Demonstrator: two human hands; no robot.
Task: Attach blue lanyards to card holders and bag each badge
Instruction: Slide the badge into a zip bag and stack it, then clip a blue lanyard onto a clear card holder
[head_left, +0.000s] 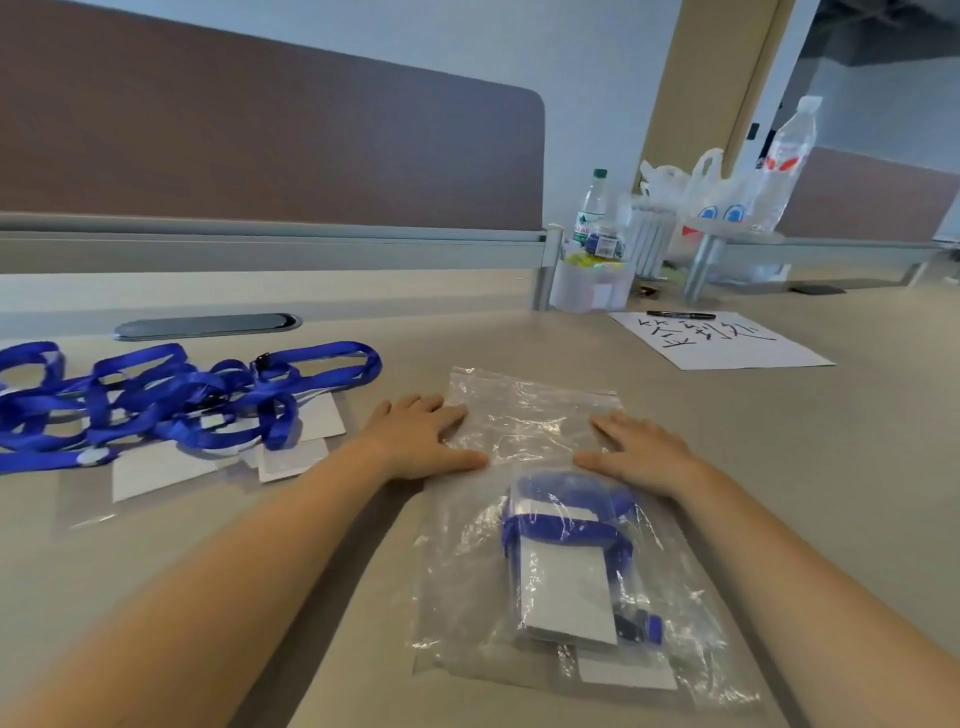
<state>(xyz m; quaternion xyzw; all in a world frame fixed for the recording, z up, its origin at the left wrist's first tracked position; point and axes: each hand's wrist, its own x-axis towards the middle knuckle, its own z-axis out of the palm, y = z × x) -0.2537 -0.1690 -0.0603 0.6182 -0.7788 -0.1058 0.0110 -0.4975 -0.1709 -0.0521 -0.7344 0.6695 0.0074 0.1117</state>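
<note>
A tangled heap of bright blue woven lanyards (171, 400) is seen at the left of the pale beige desk (857, 441), spread over loose clear card holders with white inserts (156, 467). Towards the middle, the left hand (415, 436) is laid flat, fingers spread, on the upper left of a clear zip-top plastic bag (524, 415); nothing is gripped. Inside the bag's lower half, a finished badge wrapped in its blue lanyard (566, 561) is held. The right hand (639, 452) is pressed flat and open on the bag's right side. Air may be trapped or the seal left partly open if pressure is uneven. A handwritten white sheet (722, 340) lies far right.
</note>
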